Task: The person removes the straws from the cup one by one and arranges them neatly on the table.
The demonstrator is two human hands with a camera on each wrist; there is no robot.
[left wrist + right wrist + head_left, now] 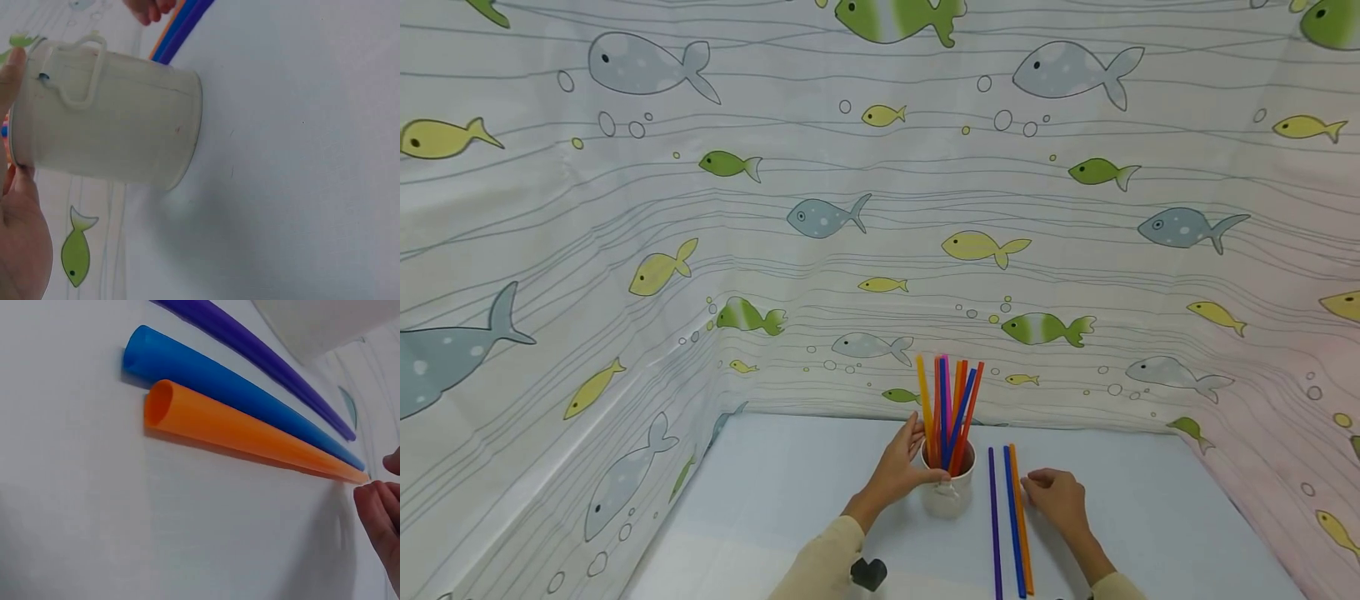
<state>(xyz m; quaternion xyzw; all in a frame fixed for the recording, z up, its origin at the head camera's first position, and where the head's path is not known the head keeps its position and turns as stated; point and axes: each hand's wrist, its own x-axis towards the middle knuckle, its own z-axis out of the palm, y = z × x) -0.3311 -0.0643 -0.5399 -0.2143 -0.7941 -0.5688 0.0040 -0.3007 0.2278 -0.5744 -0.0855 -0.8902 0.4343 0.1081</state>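
Note:
A white mug [946, 497] stands upright on the table, with several coloured straws [943, 408] leaning inside it. My left hand [895, 468] holds the mug near its rim, thumb on the near side and fingers at the far left. In the left wrist view the mug's handle [94, 75] faces the camera. To the right of the mug lie a purple straw [994, 521], a blue straw [1014, 521] and an orange straw [1022, 521], the last two side by side. My right hand [1060, 500] is beside the orange straw's far end, fingers bent and holding nothing; contact is unclear.
The white table [760, 500] meets a fish-patterned backdrop [820, 275] behind the mug and at both sides. A dark heart-shaped patch [868, 573] shows beside the left sleeve [823, 558].

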